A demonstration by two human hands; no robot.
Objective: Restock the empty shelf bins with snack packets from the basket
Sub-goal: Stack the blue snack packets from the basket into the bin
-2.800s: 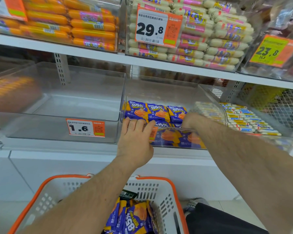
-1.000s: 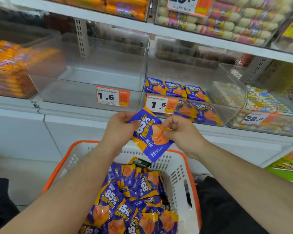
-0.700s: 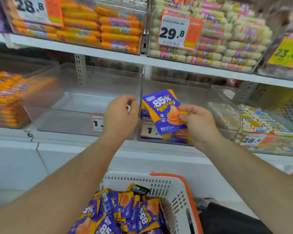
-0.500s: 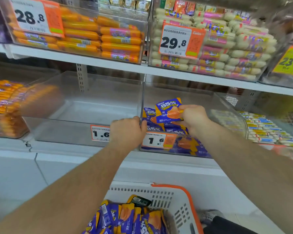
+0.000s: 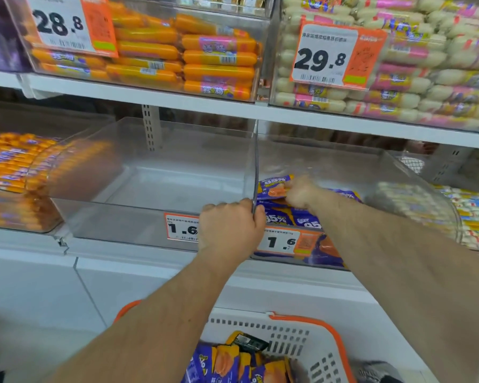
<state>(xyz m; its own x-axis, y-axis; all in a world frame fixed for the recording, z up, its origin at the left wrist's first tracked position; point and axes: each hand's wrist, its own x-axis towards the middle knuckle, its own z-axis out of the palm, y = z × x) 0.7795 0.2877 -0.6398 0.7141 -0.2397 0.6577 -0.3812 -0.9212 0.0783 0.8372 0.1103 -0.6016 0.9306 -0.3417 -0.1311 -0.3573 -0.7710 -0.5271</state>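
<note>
We have our right hand (image 5: 302, 193) reaching into the right-hand clear bin (image 5: 398, 172) on the lower shelf, its fingers clamped on one purple snack packet (image 5: 273, 187). The packet hangs low over the rear of the bin, near the left wall, above the few packets already lying on the bin floor (image 5: 302, 221). Its long axis runs roughly left to right, and it extends leftward from our fingers toward the wall between the two bins. Our left hand (image 5: 231, 226) is closed over the front rim where the two bins meet, fingers curled together on the plastic edge, likely steadying it. The left-hand bin (image 5: 155, 186) beside it holds nothing. The basket (image 5: 313, 335) sits below, near the bottom edge of the view, with more purple packets inside. We judge that the release only calls for lowering the packet and opening the right fingers; the right hand is plainly the nearer one. Most of the restocking seems left to do.
</note>
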